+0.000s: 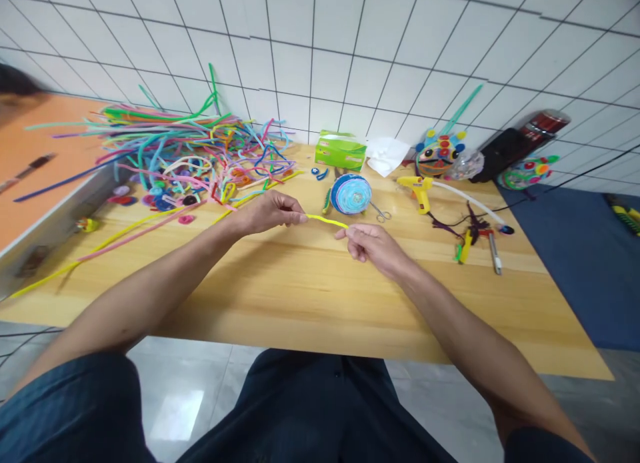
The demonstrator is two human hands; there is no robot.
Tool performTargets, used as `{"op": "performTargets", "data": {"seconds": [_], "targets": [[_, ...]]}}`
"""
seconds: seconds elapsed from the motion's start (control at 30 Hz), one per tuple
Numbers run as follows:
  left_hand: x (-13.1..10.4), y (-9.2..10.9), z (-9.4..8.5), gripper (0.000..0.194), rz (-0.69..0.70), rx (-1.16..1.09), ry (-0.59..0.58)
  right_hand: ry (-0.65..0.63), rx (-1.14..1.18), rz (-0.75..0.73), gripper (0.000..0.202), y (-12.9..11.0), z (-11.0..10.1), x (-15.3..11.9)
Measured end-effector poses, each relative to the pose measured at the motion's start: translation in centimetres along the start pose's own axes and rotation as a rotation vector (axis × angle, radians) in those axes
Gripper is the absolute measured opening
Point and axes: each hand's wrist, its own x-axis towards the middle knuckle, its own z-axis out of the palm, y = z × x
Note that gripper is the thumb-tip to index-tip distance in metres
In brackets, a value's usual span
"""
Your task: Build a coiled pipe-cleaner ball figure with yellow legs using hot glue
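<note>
A short yellow pipe cleaner (326, 220) stretches between my two hands above the wooden table (280, 296). My left hand (270, 213) pinches its left end between thumb and fingers. At the other end, my right hand (373, 244) has its fingers closed on it. Just beyond the hands sits a round blue coiled piece (351, 194) with a pale centre. Small scissors (381, 214) lie to the right of that piece, partly hidden by it.
A heap of coloured pipe cleaners (175, 150) spreads over the back left. Behind stands a green tissue pack (341, 150). A yellow glue gun (419, 191), a utility knife (495, 253) and a decorated face craft (437, 158) are on the right. A tiled wall (345, 56) bounds the back.
</note>
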Motion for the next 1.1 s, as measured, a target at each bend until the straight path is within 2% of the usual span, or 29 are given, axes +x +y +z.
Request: {"op": "performTargets", "data": {"seconds": [0.13,0.23,0.3,0.43,0.57,0.67,0.83,0.97,1.1], "targets": [[0.0,0.2,2.6,0.043,-0.003,-0.08,0.1,0.005,-0.066,0.022,0.058,1.2,-0.3,-2.0],[0.0,0.2,4.3,0.044,-0.027,-0.137,0.135,-0.025,-0.109,0.031,0.058,1.7,-0.9,-3.0],[-0.2,0.0,5.4,0.044,-0.059,-0.15,0.14,0.006,-0.12,0.014,0.06,1.8,-1.7,-3.5],[-0.7,-0.3,7.4,0.048,-0.137,-0.196,0.105,0.188,-0.1,-0.047,0.061,1.7,-3.6,-3.7],[-0.5,0.2,9.1,0.052,-0.161,-0.232,0.052,0.411,0.01,-0.134,0.055,1.8,-4.4,-2.9],[0.2,0.7,9.9,0.053,-0.131,-0.22,0.045,0.521,0.116,-0.145,0.055,2.1,-4.5,-2.5],[1.5,0.9,11.0,0.051,-0.096,-0.211,0.063,0.552,0.163,-0.15,0.057,2.8,-5.2,-2.2],[2.0,0.3,11.6,0.046,-0.093,-0.257,0.098,0.583,-0.017,-0.187,0.055,2.8,-6.4,-2.5],[2.0,-0.3,11.7,0.042,-0.061,-0.278,0.112,0.527,-0.268,-0.177,0.052,2.3,-7.8,-3.5]]}}
